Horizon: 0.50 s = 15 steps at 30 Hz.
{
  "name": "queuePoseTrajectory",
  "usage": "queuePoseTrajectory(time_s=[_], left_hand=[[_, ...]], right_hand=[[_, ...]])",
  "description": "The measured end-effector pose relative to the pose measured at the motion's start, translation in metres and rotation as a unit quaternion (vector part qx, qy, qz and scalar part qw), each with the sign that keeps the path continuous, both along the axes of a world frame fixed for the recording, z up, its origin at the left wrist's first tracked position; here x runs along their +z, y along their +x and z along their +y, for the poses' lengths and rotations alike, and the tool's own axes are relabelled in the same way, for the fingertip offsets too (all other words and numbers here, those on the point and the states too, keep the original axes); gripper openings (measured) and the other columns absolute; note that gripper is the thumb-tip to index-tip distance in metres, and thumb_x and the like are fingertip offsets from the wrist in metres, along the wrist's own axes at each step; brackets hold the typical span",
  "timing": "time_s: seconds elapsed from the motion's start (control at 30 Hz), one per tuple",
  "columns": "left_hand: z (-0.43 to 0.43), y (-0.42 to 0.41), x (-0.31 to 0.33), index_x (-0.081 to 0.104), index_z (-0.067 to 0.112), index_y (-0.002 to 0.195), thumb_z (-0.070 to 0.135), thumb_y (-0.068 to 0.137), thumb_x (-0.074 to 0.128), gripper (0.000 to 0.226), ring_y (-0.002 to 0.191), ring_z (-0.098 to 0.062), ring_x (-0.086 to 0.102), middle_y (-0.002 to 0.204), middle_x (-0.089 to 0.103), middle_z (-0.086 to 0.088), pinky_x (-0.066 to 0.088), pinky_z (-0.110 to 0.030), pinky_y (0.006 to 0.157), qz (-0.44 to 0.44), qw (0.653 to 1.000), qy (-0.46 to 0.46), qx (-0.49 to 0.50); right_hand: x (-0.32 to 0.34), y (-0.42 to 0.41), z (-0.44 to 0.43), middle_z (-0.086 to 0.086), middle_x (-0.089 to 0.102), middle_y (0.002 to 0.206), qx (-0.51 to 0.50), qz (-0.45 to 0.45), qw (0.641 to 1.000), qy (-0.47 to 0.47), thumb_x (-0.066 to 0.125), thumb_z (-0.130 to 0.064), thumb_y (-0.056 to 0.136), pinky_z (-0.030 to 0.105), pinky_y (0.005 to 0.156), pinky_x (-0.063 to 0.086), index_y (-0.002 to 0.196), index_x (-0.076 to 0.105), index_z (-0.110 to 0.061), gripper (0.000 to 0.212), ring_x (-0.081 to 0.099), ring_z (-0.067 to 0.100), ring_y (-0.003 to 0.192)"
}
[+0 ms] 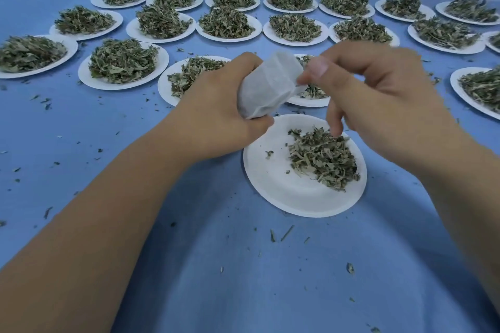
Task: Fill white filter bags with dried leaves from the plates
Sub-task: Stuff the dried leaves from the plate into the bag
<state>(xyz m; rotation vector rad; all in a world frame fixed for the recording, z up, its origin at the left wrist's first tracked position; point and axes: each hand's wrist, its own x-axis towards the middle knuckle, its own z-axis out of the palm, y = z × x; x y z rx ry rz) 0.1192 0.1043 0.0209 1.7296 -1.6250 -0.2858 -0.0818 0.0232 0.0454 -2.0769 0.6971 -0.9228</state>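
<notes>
Counter (pixel 81 130): blue cloth cover, strewn with leaf crumbs; pale wall behind. White plates (pixel 123 65): three rows, each heaped with dried leaves. Near plate (pixel 284 186): small pile of dried leaves (pixel 324 159) on its right side. Left hand (pixel 216 111): wrapped around white filter bag (pixel 270 84), held above the near plate. Right hand (pixel 378 94): thumb and fingers pinching the bag's edge.

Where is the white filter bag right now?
The white filter bag is near the middle of the head view, gripped in the left hand with the right hand pinching its edge, above the near plate of dried leaves.
</notes>
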Motion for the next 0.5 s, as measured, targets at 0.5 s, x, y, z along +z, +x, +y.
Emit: queuePoseTrajectory(time_s=[0.5], left_hand=[[0.001,-0.013,-0.005,0.057,0.034,0.089,0.029,0.075,0.069,0.019,0.073,-0.01,0.06,0.076,0.061,0.01,0.046,-0.031,0.059,0.005,1.0,-0.019,-0.011]], right_hand=[[-0.006,0.005,0.011,0.011,0.065,0.059,0.085,0.123,0.989,-0.011,0.039,-0.054,0.101,0.009,0.054,0.039,0.086,0.071,-0.004,0.062,0.058,0.003,0.049]])
